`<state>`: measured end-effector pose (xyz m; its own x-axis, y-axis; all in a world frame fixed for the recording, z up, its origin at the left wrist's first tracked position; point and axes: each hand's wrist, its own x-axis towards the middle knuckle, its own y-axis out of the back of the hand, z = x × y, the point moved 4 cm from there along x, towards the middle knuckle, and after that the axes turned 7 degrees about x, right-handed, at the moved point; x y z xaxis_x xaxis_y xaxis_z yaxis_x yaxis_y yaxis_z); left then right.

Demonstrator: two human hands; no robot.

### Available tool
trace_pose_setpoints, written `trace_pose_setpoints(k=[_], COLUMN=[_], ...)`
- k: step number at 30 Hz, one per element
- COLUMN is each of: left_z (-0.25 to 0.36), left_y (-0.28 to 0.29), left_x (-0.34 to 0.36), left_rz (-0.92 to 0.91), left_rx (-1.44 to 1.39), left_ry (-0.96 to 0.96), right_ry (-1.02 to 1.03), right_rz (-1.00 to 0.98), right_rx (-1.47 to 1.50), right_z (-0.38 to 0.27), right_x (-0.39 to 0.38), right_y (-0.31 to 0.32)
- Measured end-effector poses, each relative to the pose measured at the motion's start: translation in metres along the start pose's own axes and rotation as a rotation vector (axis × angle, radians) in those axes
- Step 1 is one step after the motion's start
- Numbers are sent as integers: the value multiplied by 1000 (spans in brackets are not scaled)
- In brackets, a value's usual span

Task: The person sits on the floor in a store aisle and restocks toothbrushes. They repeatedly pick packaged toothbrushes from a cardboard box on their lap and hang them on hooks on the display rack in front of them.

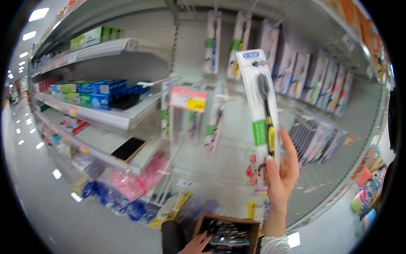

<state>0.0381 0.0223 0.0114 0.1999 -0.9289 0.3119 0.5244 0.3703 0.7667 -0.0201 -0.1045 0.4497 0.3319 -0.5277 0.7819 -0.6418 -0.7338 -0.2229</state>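
My right hand (280, 180) holds up a packaged toothbrush (266, 114) with a black head and a yellow-and-black handle on a white and green card. At the bottom, my left hand (195, 246) rests with fingers apart at a cardboard box (198, 223) of dark packaged items (228, 237). Behind the raised package, similar toothbrushes (212, 42) hang on pegs in rows, with more packs in a slanted row (317, 139) lower right. A red, white and yellow price label (187, 99) hangs at centre.
Left shelves carry green and blue cartons (95, 93) and a black phone-like object (129, 149). Bagged pink (131, 182) and blue goods (101, 190) sit low down. The shelf unit's curved edge (338, 192) runs down the right, with colourful goods (366, 194) beyond.
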Motion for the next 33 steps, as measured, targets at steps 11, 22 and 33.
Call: trace_pose_setpoints(k=[11,22,33], left_z=[36,37,40], left_y=[5,13,11], left_x=[0,-3,-9], left_rz=[-353,-454,-428], left_rx=[-9,24,50], left_ry=[58,133,108], right_ry=[92,194,61], right_rz=[-211,-137,-162], right_rx=[-142,-82,89], right_z=[-42,-45,-51], right_x=[117,174,180], right_y=[-1,-6,-4])
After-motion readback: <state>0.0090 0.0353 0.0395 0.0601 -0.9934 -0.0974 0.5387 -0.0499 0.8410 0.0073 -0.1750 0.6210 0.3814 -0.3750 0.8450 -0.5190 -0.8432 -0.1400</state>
